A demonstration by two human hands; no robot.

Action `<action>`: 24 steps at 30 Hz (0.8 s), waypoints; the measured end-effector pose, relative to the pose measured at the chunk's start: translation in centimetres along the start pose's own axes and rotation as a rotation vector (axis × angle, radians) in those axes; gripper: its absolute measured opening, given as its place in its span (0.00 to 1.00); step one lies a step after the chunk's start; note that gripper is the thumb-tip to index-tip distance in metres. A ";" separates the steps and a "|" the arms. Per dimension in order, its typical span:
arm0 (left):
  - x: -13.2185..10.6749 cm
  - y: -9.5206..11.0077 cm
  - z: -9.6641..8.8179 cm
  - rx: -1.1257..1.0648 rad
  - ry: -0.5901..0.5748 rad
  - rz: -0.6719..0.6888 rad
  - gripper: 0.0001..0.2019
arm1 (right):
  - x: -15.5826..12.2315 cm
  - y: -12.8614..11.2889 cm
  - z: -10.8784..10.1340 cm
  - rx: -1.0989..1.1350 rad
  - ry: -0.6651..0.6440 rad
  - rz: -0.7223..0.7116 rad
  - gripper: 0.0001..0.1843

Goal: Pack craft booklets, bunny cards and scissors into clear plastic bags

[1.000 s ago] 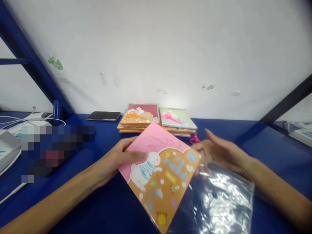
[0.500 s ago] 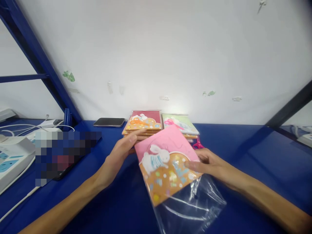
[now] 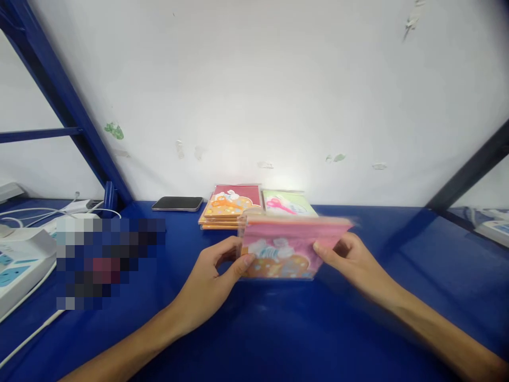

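In the head view, a pink and orange rabbit-printed packet [image 3: 280, 249] is held between both hands over the blue bench [image 3: 389, 239], just in front of the other packets. Its long axis runs crosswise, from left to right. It is gripped at its two short ends, so neither hand is clearly nearer to it: the left hand [image 3: 210, 281] is set at the left end and the right hand [image 3: 350, 260] at the right end. The left thumb [image 3: 244, 261] is pressed against the front face, while the other left fingers [image 3: 225, 248] are curled toward the rear. The right fingers [image 3: 324, 249] are closed on the right end in a pinch. Whether the lower edge touches the bench cannot be told. The print is smeared by motion blur, and a pale band is seen along the top edge. Behind it, a stack of orange packets [image 3: 226, 209] and a green packet [image 3: 288, 204] printed with pink scissors are laid on the bench, with a dark phone [image 3: 177, 203] to their left. A white power strip [image 3: 24, 254] is placed at the far left.
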State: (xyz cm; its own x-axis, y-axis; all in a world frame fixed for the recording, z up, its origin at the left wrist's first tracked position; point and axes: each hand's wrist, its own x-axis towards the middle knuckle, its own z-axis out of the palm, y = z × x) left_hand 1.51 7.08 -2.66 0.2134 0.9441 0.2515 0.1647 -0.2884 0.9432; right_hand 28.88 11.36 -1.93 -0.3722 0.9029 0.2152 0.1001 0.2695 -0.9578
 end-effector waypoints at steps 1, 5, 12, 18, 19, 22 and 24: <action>0.0 0.1 0.0 0.002 0.019 0.014 0.15 | -0.1 -0.1 0.0 -0.033 0.014 -0.028 0.17; 0.0 0.2 -0.1 -0.007 0.074 0.041 0.13 | -0.1 0.3 -0.5 -0.095 0.005 -0.112 0.17; 0.2 -0.4 -0.6 -0.156 0.135 0.033 0.15 | 2.2 2.0 -5.1 -0.169 0.180 -0.083 0.27; 0.4 -1.1 -1.2 -0.315 0.175 0.054 0.18 | 2.7 3.7 -7.4 -1.021 -0.006 0.079 0.27; 0.5 -1.1 -1.2 -0.342 0.179 0.053 0.19 | 2.6 4.0 -7.5 -1.072 -0.052 0.080 0.28; 0.6 -1.0 -1.2 -0.425 0.175 0.052 0.20 | 2.5 4.7 -7.8 -1.105 -0.171 0.067 0.27; 0.7 -0.8 -1.0 -0.464 0.175 0.054 0.19 | 2.3 4.8 -7.9 -1.068 -0.225 0.054 0.24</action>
State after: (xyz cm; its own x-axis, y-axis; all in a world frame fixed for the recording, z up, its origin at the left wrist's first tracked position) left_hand 0.59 8.15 -3.03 0.0380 0.9538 0.2979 -0.2966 -0.2739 0.9149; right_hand 35.77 17.41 -4.54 -0.4926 0.8696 0.0338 0.8299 0.4811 -0.2825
